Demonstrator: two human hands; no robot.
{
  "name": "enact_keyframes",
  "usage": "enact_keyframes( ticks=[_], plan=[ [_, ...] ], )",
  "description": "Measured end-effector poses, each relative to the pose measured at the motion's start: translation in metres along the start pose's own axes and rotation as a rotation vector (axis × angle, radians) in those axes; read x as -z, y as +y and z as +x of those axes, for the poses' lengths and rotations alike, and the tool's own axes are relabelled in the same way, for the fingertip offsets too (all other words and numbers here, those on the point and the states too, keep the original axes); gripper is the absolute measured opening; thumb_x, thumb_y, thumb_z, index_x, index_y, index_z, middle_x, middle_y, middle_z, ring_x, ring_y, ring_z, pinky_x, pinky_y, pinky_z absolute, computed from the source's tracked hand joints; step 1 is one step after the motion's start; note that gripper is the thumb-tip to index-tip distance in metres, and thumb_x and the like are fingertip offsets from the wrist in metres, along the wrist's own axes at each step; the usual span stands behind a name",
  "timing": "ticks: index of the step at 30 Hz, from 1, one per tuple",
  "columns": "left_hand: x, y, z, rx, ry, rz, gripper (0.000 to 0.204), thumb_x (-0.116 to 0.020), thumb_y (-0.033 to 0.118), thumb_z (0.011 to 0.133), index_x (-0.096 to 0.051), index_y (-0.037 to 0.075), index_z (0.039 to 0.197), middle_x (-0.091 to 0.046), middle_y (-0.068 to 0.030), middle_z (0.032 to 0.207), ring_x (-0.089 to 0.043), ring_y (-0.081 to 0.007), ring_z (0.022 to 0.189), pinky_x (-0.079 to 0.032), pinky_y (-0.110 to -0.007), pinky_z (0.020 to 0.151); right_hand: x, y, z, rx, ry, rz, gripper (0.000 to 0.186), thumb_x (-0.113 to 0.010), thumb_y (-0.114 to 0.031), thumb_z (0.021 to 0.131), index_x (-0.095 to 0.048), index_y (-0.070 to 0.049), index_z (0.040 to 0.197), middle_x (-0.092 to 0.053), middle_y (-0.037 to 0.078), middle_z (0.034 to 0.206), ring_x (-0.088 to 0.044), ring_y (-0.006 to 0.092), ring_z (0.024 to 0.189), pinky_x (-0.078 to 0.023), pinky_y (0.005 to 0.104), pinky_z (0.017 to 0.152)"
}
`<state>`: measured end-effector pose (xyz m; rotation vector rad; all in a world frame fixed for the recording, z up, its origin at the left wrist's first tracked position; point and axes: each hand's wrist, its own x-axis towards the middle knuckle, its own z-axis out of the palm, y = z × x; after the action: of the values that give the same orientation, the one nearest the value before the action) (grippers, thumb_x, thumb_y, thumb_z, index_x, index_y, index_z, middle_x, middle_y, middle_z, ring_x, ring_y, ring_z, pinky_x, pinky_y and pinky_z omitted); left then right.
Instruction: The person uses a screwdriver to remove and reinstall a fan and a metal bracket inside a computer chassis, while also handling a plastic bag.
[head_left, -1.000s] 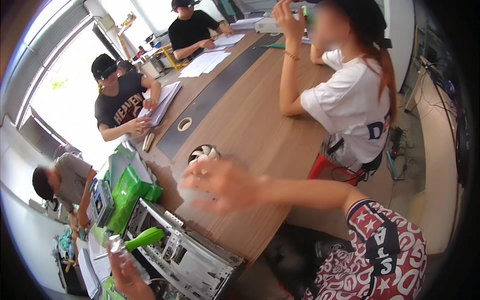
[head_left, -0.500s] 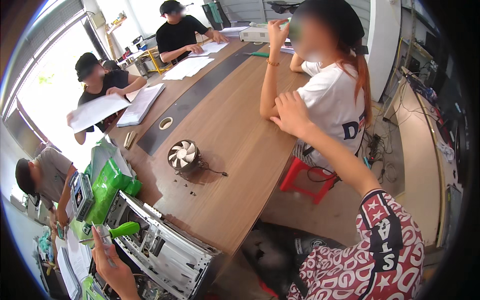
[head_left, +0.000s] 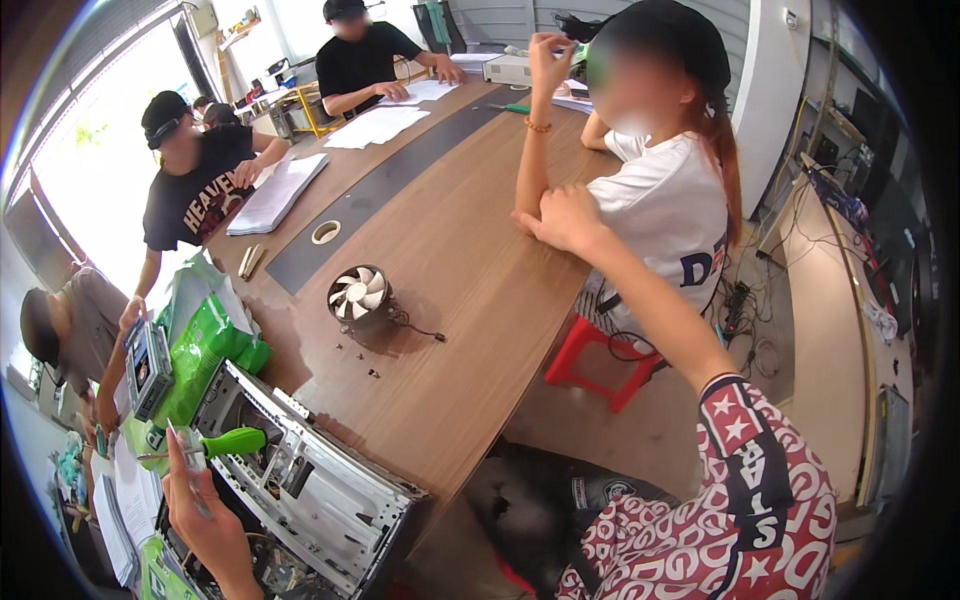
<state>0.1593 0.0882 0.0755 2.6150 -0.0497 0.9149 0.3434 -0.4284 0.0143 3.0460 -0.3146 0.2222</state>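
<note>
Left hand [head_left: 200,510] grips a screwdriver [head_left: 205,446] over the open case [head_left: 320,490] at the table's [head_left: 470,300] near corner; right hand [head_left: 567,218], fingers loosely curled, touches a neighbour's elbow [head_left: 528,212].

Bare tabletop [head_left: 470,300] lies open right of the cooler fan [head_left: 360,295]; seated person's elbow [head_left: 530,205] blocks beyond

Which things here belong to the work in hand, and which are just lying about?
In hand:
- green-handled screwdriver, held in the left hand
- open grey metal computer case
- round black cooler fan with white blades and loose small screws

Lying about:
- green plastic bag
- white paper stack
- red plastic stool
</note>
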Motion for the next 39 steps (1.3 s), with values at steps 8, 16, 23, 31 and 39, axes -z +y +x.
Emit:
enact_keyframes(
  ticks=[8, 16, 23, 31, 39],
  plan=[
    [0.001, -0.013, 0.0, -0.072, 0.044, 0.018, 0.054, -0.05, -0.004, 0.094, -0.046, 0.01, 0.145, -0.064, -0.013, 0.109, -0.055, -0.0206, 0.087, -0.044, -0.031, 0.075, -0.05, 0.001, -0.051, 0.316, 0.876, 0.144, 0.045, -0.065, -0.039, 0.089, -0.059, 0.002, 0.108, -0.059, 0.017, 0.11, -0.052, 0.0324, 0.111, -0.034, 0.0455, 0.106],
    [0.011, -0.013, 0.001, 0.004, 0.008, 0.056, 0.048, -0.046, -0.002, 0.096, -0.047, 0.005, 0.143, -0.06, -0.0181, 0.13, -0.059, -0.0248, 0.109, -0.046, -0.032, 0.086, -0.008, -0.09, -0.075, 0.525, 0.838, 0.941, 0.021, -0.067, -0.021, 0.087, -0.062, -0.006, 0.1, -0.062, 0.012, 0.096, -0.06, 0.0309, 0.092, -0.045, 0.0428, 0.085],
    [0.015, 0.037, 0.005, 0.094, 0.162, 0.047, 0.043, -0.051, 0.003, 0.089, -0.059, 0.002, 0.132, -0.067, -0.0204, 0.115, -0.065, -0.0304, 0.086, -0.05, -0.037, 0.072, 0.034, -0.221, -0.072, 1.001, 0.886, 1.081, 0.016, -0.066, -0.019, 0.086, -0.059, -0.006, 0.092, -0.059, 0.011, 0.086, -0.058, 0.0311, 0.085, -0.045, 0.0422, 0.08],
    [0.015, 0.021, 0.002, 0.102, 0.08, 0.129, 0.041, -0.054, 0.007, 0.093, -0.058, 0.005, 0.134, -0.066, -0.0207, 0.115, -0.065, -0.0312, 0.088, -0.05, -0.037, 0.073, -0.02, -0.225, -0.069, 0.895, 0.696, 1.245, 0.011, -0.069, -0.013, 0.084, -0.061, -0.006, 0.086, -0.057, 0.009, 0.081, -0.059, 0.0278, 0.077, -0.047, 0.0376, 0.071],
    [0.017, 0.013, 0.001, 0.086, 0.032, 0.115, 0.045, -0.055, 0.006, 0.094, -0.056, 0.013, 0.138, -0.068, -0.018, 0.107, -0.064, -0.0277, 0.08, -0.049, -0.037, 0.069, 0.003, -0.165, -0.027, 0.628, 1.077, 1.078, 0.011, -0.064, -0.006, 0.081, -0.06, -0.005, 0.091, -0.06, 0.012, 0.088, -0.06, 0.0326, 0.086, -0.049, 0.0406, 0.079]
  ],
)
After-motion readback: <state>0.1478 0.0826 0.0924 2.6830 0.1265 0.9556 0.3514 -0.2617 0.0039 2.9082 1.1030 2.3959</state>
